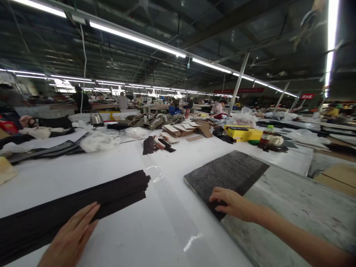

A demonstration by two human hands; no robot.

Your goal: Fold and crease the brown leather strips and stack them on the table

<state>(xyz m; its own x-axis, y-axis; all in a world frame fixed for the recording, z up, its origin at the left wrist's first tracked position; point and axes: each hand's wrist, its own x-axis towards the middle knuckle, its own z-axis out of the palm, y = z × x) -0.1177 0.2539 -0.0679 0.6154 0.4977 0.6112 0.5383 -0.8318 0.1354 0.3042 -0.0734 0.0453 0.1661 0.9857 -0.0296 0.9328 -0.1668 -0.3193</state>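
Observation:
A stack of long black fabric strips [111,193] lies at an angle across the white table on the left. My left hand [71,237] rests on the strips' near edge, its fingers stretched out flat. To the right, a dark grey textured fabric panel [228,170] lies on a grey, stained board [292,211]. My right hand [230,202] is over the panel's near edge. Its fingers are bent and touch the cloth, with the thumb apart from them and nothing visibly gripped.
Farther back on the white table [167,207] are cardboard pieces [186,128], dark scraps [158,144], plastic bags [101,141], a metal kettle [96,118], a yellow box [243,133] and a bottle [266,136]. Several people stand or sit in the background.

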